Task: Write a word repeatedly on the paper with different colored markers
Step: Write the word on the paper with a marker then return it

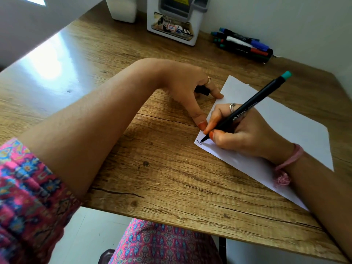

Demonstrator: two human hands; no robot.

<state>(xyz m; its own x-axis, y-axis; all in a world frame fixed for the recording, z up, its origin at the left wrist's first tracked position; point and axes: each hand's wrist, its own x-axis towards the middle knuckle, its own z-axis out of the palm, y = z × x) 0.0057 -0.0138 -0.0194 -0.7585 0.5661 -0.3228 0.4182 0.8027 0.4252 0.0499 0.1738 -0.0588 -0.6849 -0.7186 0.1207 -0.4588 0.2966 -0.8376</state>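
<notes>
Head view looks down on a wooden table (133,149) with a white paper (297,134) lying askew near its right edge, one corner pointing toward the near-left. The right hand (242,132) rests on the paper and pinches a black marker (245,111) with a teal end cap between thumb and forefinger, the other fingers curled under; a ring shows on one finger and a pink thread band (289,159) circles the wrist. The marker slants up and to the right, its tip touching the paper just inside that near-left corner, where a small first stroke (199,142) is drawn. The left hand (182,82) lies beside the paper's left edge: its thumb is stretched out and presses on that edge near the marker tip, a fingertip touches the paper farther up, and its curled fingers hold a small black cap (202,90); it wears a ring too. At the far right corner of the table a cluster of markers (243,44) lies against the wall, with blue, red, green and white parts showing. At the far edge stand a white box with a printed label (172,29) and a white container (122,10) to its left. Patterned pink sleeve (28,187) covers the left upper arm
</notes>
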